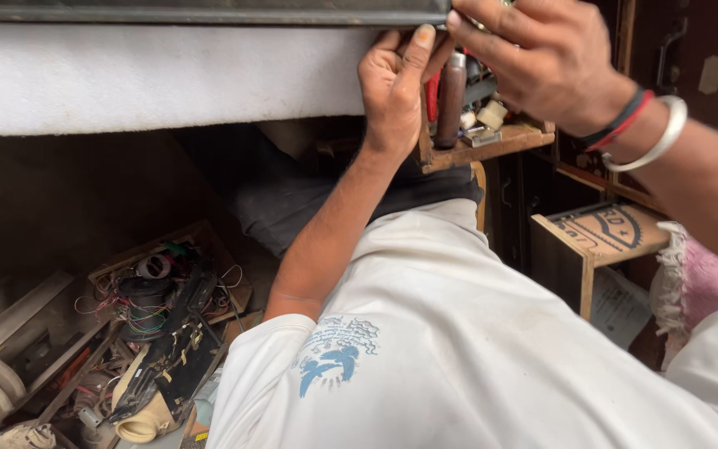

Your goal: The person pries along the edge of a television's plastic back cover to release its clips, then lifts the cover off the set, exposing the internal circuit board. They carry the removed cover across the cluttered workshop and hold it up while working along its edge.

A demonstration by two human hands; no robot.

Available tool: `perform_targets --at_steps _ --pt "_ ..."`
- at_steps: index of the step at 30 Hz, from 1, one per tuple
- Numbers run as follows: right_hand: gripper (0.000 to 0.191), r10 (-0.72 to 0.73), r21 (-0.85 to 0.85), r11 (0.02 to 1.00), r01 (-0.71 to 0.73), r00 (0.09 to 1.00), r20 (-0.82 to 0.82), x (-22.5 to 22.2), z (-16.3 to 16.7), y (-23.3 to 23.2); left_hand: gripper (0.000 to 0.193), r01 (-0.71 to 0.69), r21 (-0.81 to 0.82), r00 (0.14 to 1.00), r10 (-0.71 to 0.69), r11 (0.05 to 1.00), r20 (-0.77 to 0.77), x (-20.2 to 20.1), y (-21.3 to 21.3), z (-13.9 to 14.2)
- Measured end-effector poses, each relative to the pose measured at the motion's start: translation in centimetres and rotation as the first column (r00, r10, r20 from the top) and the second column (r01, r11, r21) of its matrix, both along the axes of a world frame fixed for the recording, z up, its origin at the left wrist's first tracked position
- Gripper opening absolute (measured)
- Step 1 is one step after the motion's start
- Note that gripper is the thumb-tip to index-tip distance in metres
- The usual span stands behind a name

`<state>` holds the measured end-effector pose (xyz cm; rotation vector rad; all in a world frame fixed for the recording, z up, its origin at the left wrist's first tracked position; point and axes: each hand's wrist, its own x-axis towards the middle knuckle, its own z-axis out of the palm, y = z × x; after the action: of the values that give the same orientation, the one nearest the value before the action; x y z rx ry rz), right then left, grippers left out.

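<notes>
We note the left hand (392, 87), upper centre of frame, fingers curled round the front edge of a small wooden drawer (492, 143) pulled out beneath the worktop (159, 75); grip narrow, pressed on the wood, thumb up at the worktop's dark top edge. Right hand (538, 54), upper right, is bent down over the drawer's contents; its fingertips are hidden behind the left hand, so we can't tell whether that grip holds anything. Nearest item: a dark-handled tool (450, 100) standing approx. upright in the drawer, long axis vertical, just below and left of the right hand, touching-close to the left hand's fingers. A red handle (432, 96) sits beside it. Left hand is nearer. Lower left of frame: open tray of wires and parts (155, 316) on the floor, well apart.
</notes>
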<state>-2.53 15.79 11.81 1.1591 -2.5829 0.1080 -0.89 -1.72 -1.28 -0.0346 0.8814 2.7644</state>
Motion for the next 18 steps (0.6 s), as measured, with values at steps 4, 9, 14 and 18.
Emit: perform_targets --at_steps 4,9,14,18 --pt "0.059 -0.066 0.178 0.983 0.041 0.988 0.138 -0.3 3.6 -0.8 0.021 -0.007 -0.017 1.000 0.007 1.000 -0.010 -0.1 0.1 -0.1" --pt "0.059 -0.116 0.366 0.930 0.031 0.970 0.212 -1.2 7.3 -2.6 0.020 0.005 -0.004 1.000 -0.005 1.000 0.010 0.1 0.2 -0.5" --pt "0.037 -0.178 0.541 0.840 0.053 0.967 0.181 -1.8 8.5 -3.7 0.020 0.008 -0.024 1.000 -0.008 1.000 0.009 0.2 0.4 -0.7" --pt "0.032 -0.065 0.538 0.840 0.073 0.997 -0.034 -0.9 8.0 -4.2 0.020 -0.010 -0.009 1.000 0.010 1.000 0.005 0.4 0.6 -0.8"
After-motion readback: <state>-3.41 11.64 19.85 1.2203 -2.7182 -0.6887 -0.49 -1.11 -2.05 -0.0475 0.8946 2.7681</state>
